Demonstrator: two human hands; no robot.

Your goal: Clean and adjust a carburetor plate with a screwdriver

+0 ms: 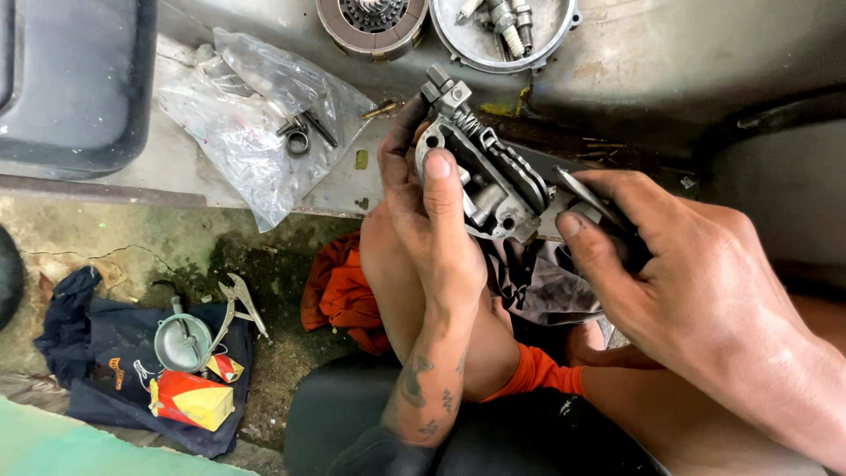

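Note:
My left hand [421, 207] grips a grey metal engine part [493, 181] with a small spring and a square-headed fitting at its top end. The thumb lies across its face. My right hand [679, 273] holds a thin dark tool [589, 201] whose tip rests against the part's right side. Both hands are above my knees, over a dark rag [546, 282].
A clear plastic bag [247, 123] with small rings and pins lies on the metal ledge. A clutch disc [370, 26] and a round cover [502, 35] holding spark plugs sit at the top. Locking pliers [233, 308], a small round lid and a red-yellow box [194, 401] rest on dark cloth at lower left.

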